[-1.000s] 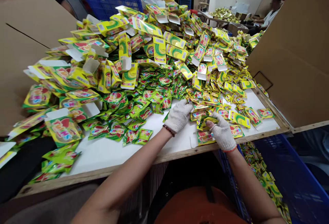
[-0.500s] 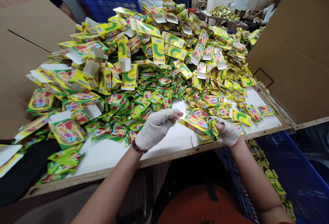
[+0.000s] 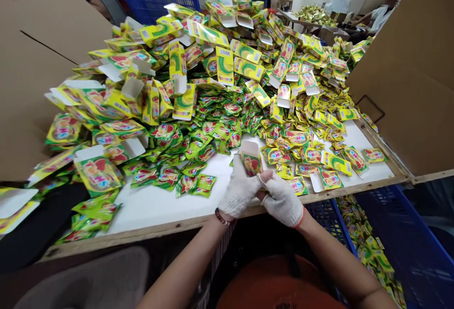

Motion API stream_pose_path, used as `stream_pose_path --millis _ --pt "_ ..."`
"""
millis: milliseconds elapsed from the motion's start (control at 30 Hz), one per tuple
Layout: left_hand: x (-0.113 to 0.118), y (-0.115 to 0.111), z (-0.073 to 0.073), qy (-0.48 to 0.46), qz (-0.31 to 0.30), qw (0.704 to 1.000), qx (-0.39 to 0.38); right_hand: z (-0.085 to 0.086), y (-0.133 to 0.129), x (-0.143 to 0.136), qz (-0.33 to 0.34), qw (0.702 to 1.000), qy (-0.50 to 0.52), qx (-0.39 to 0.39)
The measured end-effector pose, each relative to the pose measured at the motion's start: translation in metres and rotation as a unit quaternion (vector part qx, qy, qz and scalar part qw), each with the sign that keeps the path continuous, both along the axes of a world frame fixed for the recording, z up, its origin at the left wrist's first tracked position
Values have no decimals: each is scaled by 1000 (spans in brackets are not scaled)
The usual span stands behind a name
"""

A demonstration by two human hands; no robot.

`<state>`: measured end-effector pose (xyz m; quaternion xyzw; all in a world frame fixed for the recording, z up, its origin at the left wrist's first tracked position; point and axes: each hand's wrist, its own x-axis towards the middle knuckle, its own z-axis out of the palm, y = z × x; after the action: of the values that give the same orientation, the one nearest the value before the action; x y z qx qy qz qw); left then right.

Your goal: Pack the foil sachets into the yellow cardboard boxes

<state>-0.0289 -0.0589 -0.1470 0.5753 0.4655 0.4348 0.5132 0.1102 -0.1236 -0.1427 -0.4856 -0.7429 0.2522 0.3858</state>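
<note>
A small yellow-and-green carton (image 3: pixel 251 162) with a fruit print is held upright over the white tabletop, its pale end flap open at the far end. My left hand (image 3: pixel 238 188), in a white knit glove with bare fingertips, is closed round its left side. Against the carton's near end, my right hand (image 3: pixel 283 200), gloved the same way, has thumb and fingers pinched together; what lies between them is mostly hidden. Green foil packets (image 3: pixel 191 181) lie left of my hands. To the right are yellow packets (image 3: pixel 283 171) and a carton with its flap open (image 3: pixel 328 180).
A high heap of cartons (image 3: pixel 156 63) covers the back of the wood-edged table (image 3: pixel 159 231). Cardboard panels (image 3: pixel 404 77) flank it. A blue crate (image 3: pixel 400 233) with filled cartons sits below right; another blue crate (image 3: pixel 159 1) stands behind. A person (image 3: pixel 385 8) sits at a far table.
My hands have come together, and the carton has turned from lying sideways to pointing away from me. The yellow-green packet seen in my right hand is out of sight. The view has shifted slightly.
</note>
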Motion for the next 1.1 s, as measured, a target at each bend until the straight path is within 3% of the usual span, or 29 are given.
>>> stream_pose_path --millis 67,167,267,333,500,700,900,967,1100 --pt "0 -3 0 65 29 997 8 -4 -5 4 -13 999 -12 -29" --pt "-6 -5 -2 210 39 973 93 -4 -10 18 -111 988 68 -86" --pt "-8 -10 -11 338 8 923 185 5 -7 26 -203 962 173 -52" --pt "-7 -14 -16 375 -7 900 222 10 0 27 -227 957 178 -23" --pt "-11 -17 -14 416 -32 855 308 10 13 37 -200 978 54 -30" --pt "-17 -13 -6 444 -94 809 373 11 17 49 -103 988 -92 -62" --pt "-7 -19 -13 466 -72 800 371 10 11 19 -204 956 -210 4" --pt "-5 -20 -16 477 -55 801 358 9 7 14 -192 960 -202 18" --pt "-10 -21 -19 460 -53 806 370 11 5 25 -105 990 -98 -14"
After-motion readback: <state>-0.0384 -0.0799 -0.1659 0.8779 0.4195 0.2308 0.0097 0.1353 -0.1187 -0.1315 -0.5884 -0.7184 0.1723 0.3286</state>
